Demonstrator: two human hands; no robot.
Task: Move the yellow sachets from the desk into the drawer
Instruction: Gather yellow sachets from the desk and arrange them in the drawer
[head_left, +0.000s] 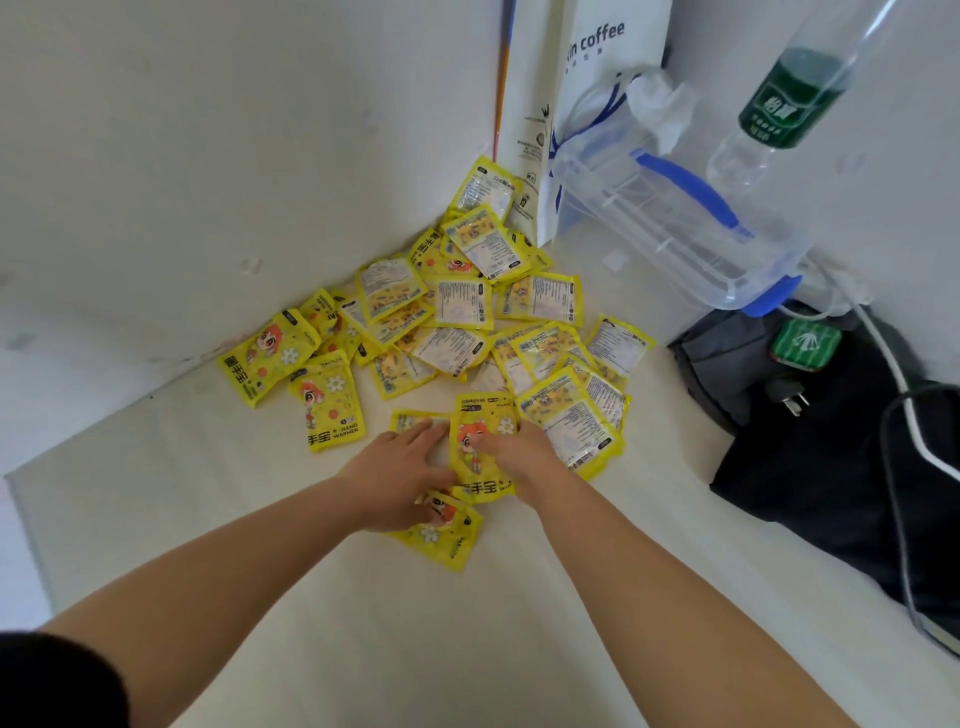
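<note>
Several yellow hand-warmer sachets (467, 322) lie heaped on the white desk (322, 597), up against the corner of the walls. Nearest me, one sachet with a cartoon face (479, 457) sits between my two hands. My right hand (522, 457) pinches its right edge, thumb on top and fingers curled. My left hand (400, 473) lies flat with straight fingers; its fingertips rest on one sachet (410, 418) and its palm covers part of another (447, 535). No drawer is in view.
A white paper coffee bag (582, 104) stands at the back wall. Beside it lie a clear plastic box with blue handles (675, 218) and a clear bottle with a green label (779, 109). A dark bag (831, 467) with white and black cables fills the right side.
</note>
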